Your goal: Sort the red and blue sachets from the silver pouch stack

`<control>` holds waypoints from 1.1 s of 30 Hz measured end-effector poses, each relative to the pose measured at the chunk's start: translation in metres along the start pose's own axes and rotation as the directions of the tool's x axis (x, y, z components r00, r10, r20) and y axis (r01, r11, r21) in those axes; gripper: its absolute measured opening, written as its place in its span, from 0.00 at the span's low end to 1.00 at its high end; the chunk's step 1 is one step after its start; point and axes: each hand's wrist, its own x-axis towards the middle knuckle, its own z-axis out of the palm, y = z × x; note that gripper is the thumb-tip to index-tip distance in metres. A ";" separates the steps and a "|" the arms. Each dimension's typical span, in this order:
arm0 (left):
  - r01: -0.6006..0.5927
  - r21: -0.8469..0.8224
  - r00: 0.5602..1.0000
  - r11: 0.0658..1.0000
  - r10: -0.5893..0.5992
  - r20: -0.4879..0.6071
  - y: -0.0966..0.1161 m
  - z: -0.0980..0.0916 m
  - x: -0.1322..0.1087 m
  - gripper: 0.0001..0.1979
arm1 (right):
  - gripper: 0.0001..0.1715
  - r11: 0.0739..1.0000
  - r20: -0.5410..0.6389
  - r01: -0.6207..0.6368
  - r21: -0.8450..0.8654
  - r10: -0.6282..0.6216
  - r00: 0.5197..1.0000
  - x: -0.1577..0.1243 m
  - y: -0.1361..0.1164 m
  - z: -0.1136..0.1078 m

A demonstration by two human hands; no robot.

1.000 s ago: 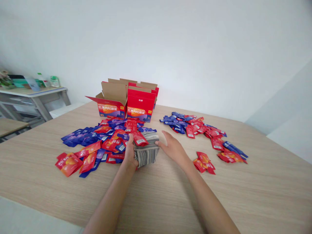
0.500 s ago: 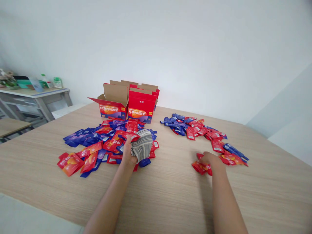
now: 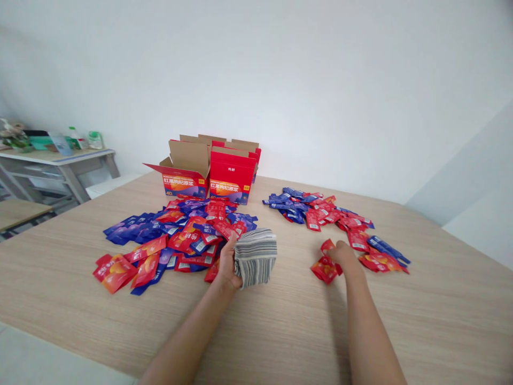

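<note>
My left hand (image 3: 228,267) is closed on a folded grey-striped cloth (image 3: 256,256), just off the right edge of a large pile of red and blue sachets (image 3: 188,235). A red sachet lies right above my left thumb; whether it touches the thumb I cannot tell. On the right, my right hand (image 3: 341,255) pinches red sachets (image 3: 325,270) low over the table, its fingertips partly hidden. Beyond it spreads a second group of red and blue sachets (image 3: 320,211).
Open red cartons (image 3: 228,174) with raised flaps stand behind the left pile, near the white wall. Blue sachets (image 3: 387,248) lie to the right of my right hand. A side desk (image 3: 60,155) with bottles and a plant is at far left.
My left hand has moved right and slightly toward me with the striped cloth, away from the pile. The red sachets in my right hand have shifted slightly left and turned.
</note>
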 end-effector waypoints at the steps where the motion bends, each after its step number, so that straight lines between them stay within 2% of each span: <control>1: 0.010 0.006 1.000 1.000 -0.010 -0.008 -0.003 0.002 -0.002 0.33 | 0.17 0.999 -0.002 0.019 0.036 -0.019 1.000 0.000 -0.003 -0.003; 3: 0.012 0.009 1.000 1.000 -0.011 -0.026 -0.006 0.006 -0.004 0.32 | 0.11 0.989 -0.017 0.091 0.120 -0.089 0.996 -0.002 -0.013 -0.009; 6: -0.019 -0.006 0.999 1.000 0.019 -0.031 -0.007 0.009 -0.007 0.32 | 0.12 0.927 -0.114 0.271 0.258 -0.250 0.962 -0.011 -0.037 -0.020; 9: -0.071 -0.032 0.997 0.997 0.071 -0.020 -0.005 0.010 -0.008 0.32 | 0.16 0.798 -0.245 0.465 0.385 -0.397 0.884 -0.032 -0.073 -0.025; 13: -0.073 -0.061 0.997 0.995 0.073 0.007 -0.002 0.010 -0.008 0.33 | 0.20 0.572 -0.373 0.653 0.496 -0.539 0.755 -0.081 -0.125 -0.017; 14: -0.073 -0.073 0.997 0.995 0.074 0.014 0.000 0.010 -0.007 0.34 | 0.21 0.403 -0.454 0.737 0.543 -0.597 0.661 -0.094 -0.135 -0.014; 15: -0.086 -0.086 0.996 0.992 0.088 0.017 0.001 0.009 -0.007 0.34 | 0.21 0.245 -0.486 0.802 0.545 -0.687 0.541 -0.107 -0.144 -0.012; 16: -0.113 -0.099 0.993 0.989 0.115 0.015 0.003 0.007 -0.006 0.33 | 0.22 0.144 -0.470 0.834 0.532 -0.769 0.432 -0.119 -0.151 -0.010; 17: -0.147 -0.107 0.989 0.983 0.149 0.008 0.005 0.005 -0.005 0.32 | 0.23 0.079 -0.420 0.848 0.524 -0.842 0.338 -0.129 -0.156 -0.008; 18: -0.185 -0.107 0.983 0.977 0.185 -0.006 0.007 0.003 -0.004 0.31 | 0.24 0.045 -0.361 0.852 0.521 -0.893 0.268 -0.136 -0.159 -0.007; 19: -0.220 -0.099 0.976 0.971 0.219 -0.023 0.010 0.001 -0.003 0.31 | 0.27 0.041 -0.306 0.849 0.527 -0.923 0.234 -0.142 -0.161 -0.006; 20: -0.244 -0.084 0.970 0.966 0.242 -0.035 0.011 0.000 -0.003 0.31 | 0.30 0.052 -0.264 0.839 0.541 -0.937 0.228 -0.146 -0.162 -0.004; 21: -0.266 -0.069 0.964 0.962 0.263 -0.043 0.013 -0.001 -0.002 0.30 | 0.34 0.072 -0.244 0.827 0.558 -0.938 0.246 -0.149 -0.162 -0.001; 22: -0.280 -0.059 0.960 0.958 0.278 -0.045 0.014 -0.002 -0.002 0.30 | 0.36 0.104 -0.241 0.814 0.572 -0.927 0.288 -0.152 -0.163 0.003; 25: -0.290 -0.057 0.957 0.955 0.289 -0.023 0.011 -0.002 -0.001 0.29 | 0.38 0.283 -0.284 0.797 0.533 -0.828 0.484 -0.161 -0.168 0.021; 26: -0.283 -0.059 0.959 0.957 0.284 0.000 0.009 -0.001 -0.002 0.29 | 0.39 0.359 -0.307 0.800 0.481 -0.785 0.538 -0.166 -0.170 0.028; 27: -0.276 -0.057 0.960 0.960 0.278 0.036 0.006 -0.001 -0.002 0.29 | 0.42 0.429 -0.331 0.803 0.414 -0.751 0.571 -0.171 -0.172 0.035; 29: -0.255 -0.040 0.956 0.966 0.259 0.138 0.002 0.000 -0.003 0.29 | 0.47 0.505 -0.358 0.819 0.271 -0.737 0.573 -0.180 -0.173 0.046; 31: -0.237 -0.019 0.948 0.971 0.235 0.214 0.000 0.001 -0.005 0.31 | 0.45 0.508 -0.368 0.842 0.183 -0.758 0.538 -0.184 -0.174 0.051; 33: -0.239 -0.004 0.947 0.971 0.235 0.218 0.000 0.002 -0.007 0.32 | 0.41 0.491 -0.375 0.856 0.165 -0.771 0.515 -0.182 -0.173 0.051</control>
